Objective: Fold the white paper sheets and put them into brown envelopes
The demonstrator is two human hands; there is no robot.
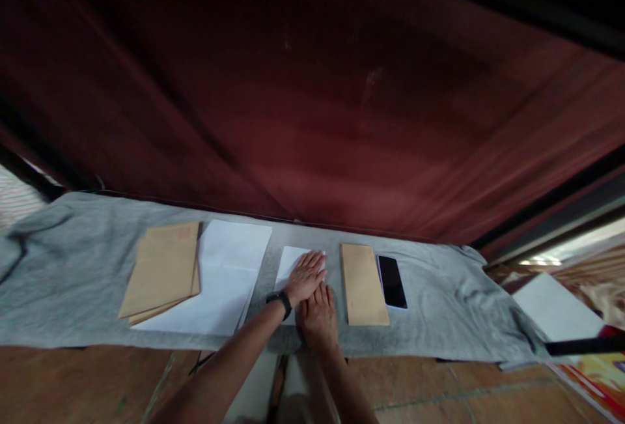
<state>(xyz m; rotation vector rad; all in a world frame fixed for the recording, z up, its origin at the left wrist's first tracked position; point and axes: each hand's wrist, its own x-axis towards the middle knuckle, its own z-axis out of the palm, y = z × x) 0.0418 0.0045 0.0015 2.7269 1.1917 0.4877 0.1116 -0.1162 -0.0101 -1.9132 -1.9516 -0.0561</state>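
A folded sheet of white paper lies on the grey cloth in front of me, partly hidden under my hands. My left hand, with a black band on the wrist, rests flat across the paper's upper right part, fingers stretched out. Just below and to the right, my right hand presses flat on the paper's lower right side, its fingertips near the left palm. Right of the hands lies a stack of brown envelopes. To their left are larger white sheets.
More brown envelopes lie fanned at the left, partly over the white sheets. A phone sits beside the right envelope stack. Grey cloth covers the narrow surface, and a dark red curtain rises behind it. Brown tiles show below.
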